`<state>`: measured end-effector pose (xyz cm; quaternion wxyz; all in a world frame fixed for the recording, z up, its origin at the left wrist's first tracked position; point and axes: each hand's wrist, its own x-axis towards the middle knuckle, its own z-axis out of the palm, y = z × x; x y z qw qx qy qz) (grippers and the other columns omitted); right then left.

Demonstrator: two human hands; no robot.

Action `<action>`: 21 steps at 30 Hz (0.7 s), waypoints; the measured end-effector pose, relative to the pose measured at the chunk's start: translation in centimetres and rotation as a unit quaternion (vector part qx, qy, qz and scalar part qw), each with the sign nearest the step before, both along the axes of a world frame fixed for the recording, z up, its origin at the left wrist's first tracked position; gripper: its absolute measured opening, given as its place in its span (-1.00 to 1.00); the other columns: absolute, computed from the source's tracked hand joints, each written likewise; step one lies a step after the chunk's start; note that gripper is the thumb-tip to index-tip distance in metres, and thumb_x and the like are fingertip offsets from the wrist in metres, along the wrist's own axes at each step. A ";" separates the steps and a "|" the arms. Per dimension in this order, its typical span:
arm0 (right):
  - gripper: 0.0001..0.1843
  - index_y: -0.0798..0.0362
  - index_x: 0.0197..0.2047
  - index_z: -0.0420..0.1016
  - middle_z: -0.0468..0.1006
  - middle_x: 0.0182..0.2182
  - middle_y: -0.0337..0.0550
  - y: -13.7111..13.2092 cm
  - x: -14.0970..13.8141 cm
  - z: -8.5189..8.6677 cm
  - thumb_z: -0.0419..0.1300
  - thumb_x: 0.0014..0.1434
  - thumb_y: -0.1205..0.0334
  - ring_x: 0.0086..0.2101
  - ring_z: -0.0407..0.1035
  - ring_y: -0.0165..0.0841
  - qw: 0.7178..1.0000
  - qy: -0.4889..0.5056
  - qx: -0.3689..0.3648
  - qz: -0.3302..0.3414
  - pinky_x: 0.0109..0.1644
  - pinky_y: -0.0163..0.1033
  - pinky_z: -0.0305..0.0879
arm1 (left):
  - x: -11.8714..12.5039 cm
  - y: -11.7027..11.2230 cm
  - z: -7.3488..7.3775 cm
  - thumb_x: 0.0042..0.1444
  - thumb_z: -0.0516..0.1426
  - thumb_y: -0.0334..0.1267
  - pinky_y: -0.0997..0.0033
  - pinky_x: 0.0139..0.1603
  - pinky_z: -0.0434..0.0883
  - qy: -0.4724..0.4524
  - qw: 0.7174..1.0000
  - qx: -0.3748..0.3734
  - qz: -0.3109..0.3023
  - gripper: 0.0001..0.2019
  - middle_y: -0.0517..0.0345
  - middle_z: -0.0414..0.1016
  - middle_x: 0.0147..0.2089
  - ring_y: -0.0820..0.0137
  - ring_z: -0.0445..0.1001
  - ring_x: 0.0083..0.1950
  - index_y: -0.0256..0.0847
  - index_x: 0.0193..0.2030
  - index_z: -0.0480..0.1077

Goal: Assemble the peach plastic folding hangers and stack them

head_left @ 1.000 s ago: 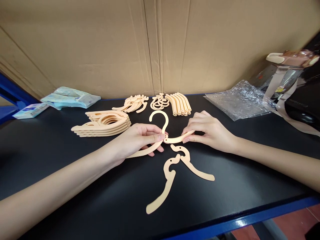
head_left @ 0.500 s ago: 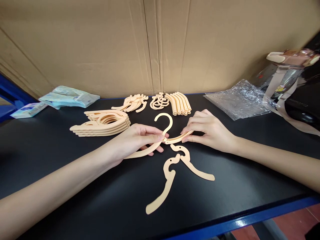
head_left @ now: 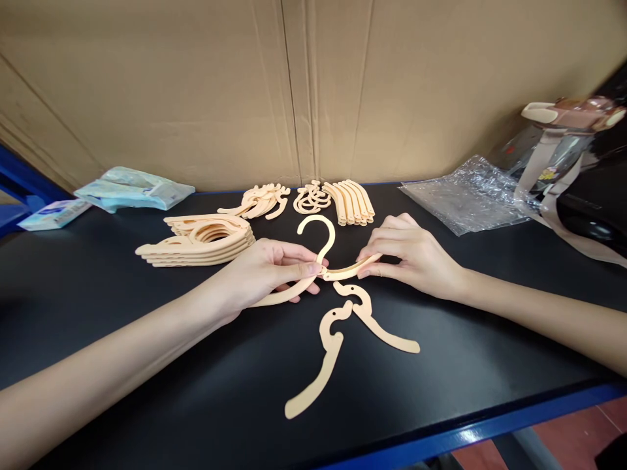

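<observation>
A cream folding clothes hanger [head_left: 327, 243] is held between both hands, its hook pointing up and curving left. My left hand [head_left: 279, 267] pinches it at the joint below the hook, with one curved arm running down under the palm. My right hand [head_left: 404, 254] grips the other arm piece [head_left: 345, 271] near its outer end; the inner end meets the joint, and I cannot tell whether it is fastened. In front, two loose curved pieces, one left piece [head_left: 321, 372] and one right piece [head_left: 385, 329], lie touching or nearly touching near their tops.
Folded hangers are stacked [head_left: 196, 245] at left. Behind lie piles of curved arms [head_left: 262, 199], hooks [head_left: 312, 197] and straighter arm pieces [head_left: 350, 202]. A tissue pack [head_left: 134, 189] sits far left; a clear plastic bag [head_left: 470, 192] and a strapped bottle [head_left: 553, 150] stand right. Cardboard [head_left: 196, 91] rises behind.
The hook has tilted slightly to the left and risen a little. Both hands keep the same hold, with only small shifts. The loose pieces stay where they were.
</observation>
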<state>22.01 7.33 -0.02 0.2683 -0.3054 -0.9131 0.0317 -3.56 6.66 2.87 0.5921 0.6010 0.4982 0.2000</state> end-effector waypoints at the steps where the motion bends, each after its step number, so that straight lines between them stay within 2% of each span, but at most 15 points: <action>1: -0.70 0.01 -0.26 0.59 0.59 -0.38 -0.20 0.0 0.0 0.0 0.15 0.29 -0.01 -0.30 0.31 -0.32 1.000 -0.001 -0.002 0.000 -0.18 -0.16 0.05 | 0.0 0.0 0.0 -0.01 0.33 -0.04 0.53 -0.31 0.46 0.000 1.000 0.002 -0.001 -0.74 0.17 0.65 -0.24 0.34 0.59 -0.20 -0.12 -0.23 0.59; 7: -0.70 -0.01 -0.27 0.60 0.60 -0.38 -0.21 0.0 0.1 -0.1 0.15 0.29 -0.01 -0.31 0.32 -0.33 1.000 0.000 0.006 0.001 -0.19 -0.16 0.06 | 0.3 -0.1 0.2 0.03 0.30 -0.08 0.51 -0.34 0.44 0.016 1.000 0.021 -0.016 -0.80 0.18 0.61 -0.41 0.35 0.56 -0.28 -0.14 -0.28 0.59; 14: -0.62 0.00 -0.29 0.58 0.57 -0.43 -0.20 -0.1 0.0 0.0 0.10 0.29 -0.09 -0.33 0.31 -0.32 1.000 0.010 -0.012 -0.011 -0.19 -0.15 0.05 | 0.3 -0.1 0.1 -0.01 0.31 -0.06 0.53 -0.34 0.42 0.022 0.999 0.033 -0.018 -0.79 0.18 0.60 -0.41 0.34 0.57 -0.26 -0.13 -0.30 0.59; 21: -0.68 0.02 -0.29 0.58 0.57 -0.43 -0.24 -0.1 0.1 -0.1 0.15 0.29 -0.02 -0.37 0.28 -0.37 1.000 0.015 -0.019 0.001 -0.23 -0.19 0.02 | 0.3 -0.2 0.0 0.03 0.28 -0.09 0.61 -0.49 0.33 0.023 0.998 0.052 -0.021 -0.80 0.21 0.56 -0.50 0.49 0.44 -0.47 -0.15 -0.29 0.58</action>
